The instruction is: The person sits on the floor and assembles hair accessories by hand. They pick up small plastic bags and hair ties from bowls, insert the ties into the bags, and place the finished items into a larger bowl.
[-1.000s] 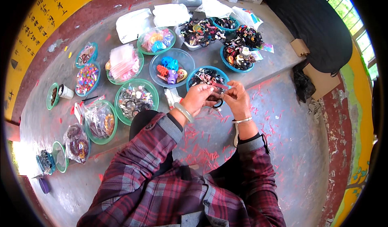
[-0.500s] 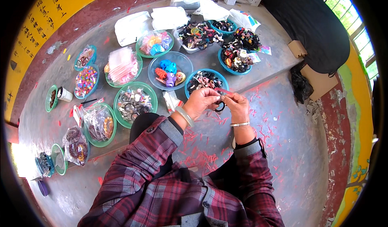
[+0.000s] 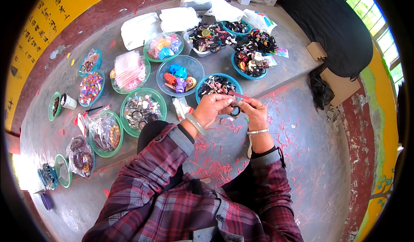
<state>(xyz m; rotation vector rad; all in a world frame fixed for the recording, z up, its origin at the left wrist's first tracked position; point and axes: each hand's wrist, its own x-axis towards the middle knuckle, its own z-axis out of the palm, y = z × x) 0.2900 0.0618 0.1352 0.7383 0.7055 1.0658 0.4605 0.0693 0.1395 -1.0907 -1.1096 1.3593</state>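
Note:
Both my hands meet in front of me, just over the near rim of a blue bowl (image 3: 239, 85) of dark and pink hair ties. My left hand (image 3: 210, 111), with a pale bangle at the wrist, is closed in a pinch on a dark hair tie (image 3: 235, 112) whose loop hangs between the hands. A thin red strip (image 3: 238, 95) spans the gap above it, and the fingers of my right hand (image 3: 257, 115) are closed on its right end. Fingers cover part of both, so how strip and tie join is hidden.
Left of the hands stand a clear bowl (image 3: 162, 84) of coloured pieces and green bowls, one with hair ornaments (image 3: 140, 112). A white tub (image 3: 189, 38) of hair ties and white bags (image 3: 140, 29) lie farther back. Red scraps (image 3: 211, 166) litter the floor below.
My hands have shifted slightly relative to each other, and more of the red strip shows between them. The hair tie's loop has turned a little. The bowls stay in place.

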